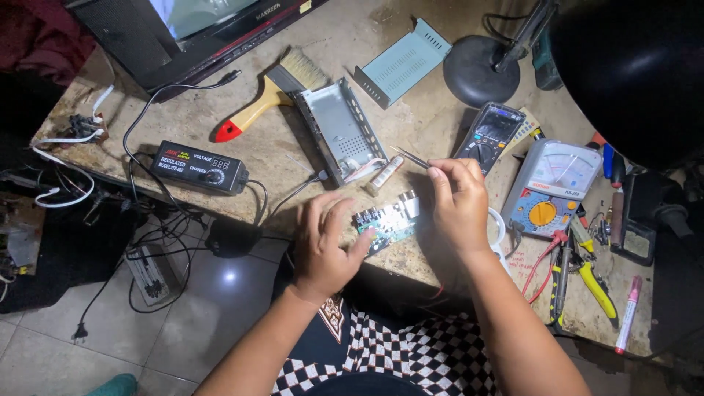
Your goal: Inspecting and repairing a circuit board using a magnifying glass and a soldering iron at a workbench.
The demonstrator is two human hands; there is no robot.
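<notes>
Left hand: my left hand [323,246] rests on the bench edge, fingers spread and lightly curled, fingertips steadying the near-left edge of the circuit board [385,224].
Right hand: my right hand [458,205] pinches the tweezers [411,156] between thumb and forefinger, the tips pointing away, up and left of my knuckles.
Board: it lies flat between my two hands, touching the left fingertips and just beside the right thumb; pale connectors stand at its far-right corner.
Doing it well: in my judgement, the board should stay pinned by the left fingers so it cannot slide off the bench edge, and the tweezer tips should come down slowly, one part at a time, without bridging neighbouring pins.
Risk: the board sits close to the edge near my lap; a slip could drop it.
Case: an open metal chassis [339,132] lies beyond my left fingers, empty save for a few wires at its near end.
Lid: its perforated cover [402,62] lies well beyond, upturned, nothing in it.
Beyond the right fingers: a digital meter [490,132]; to their right, an analog meter [551,187] and pliers [590,282].
Far left: a power adapter [198,167] and a brush [268,95].
</notes>
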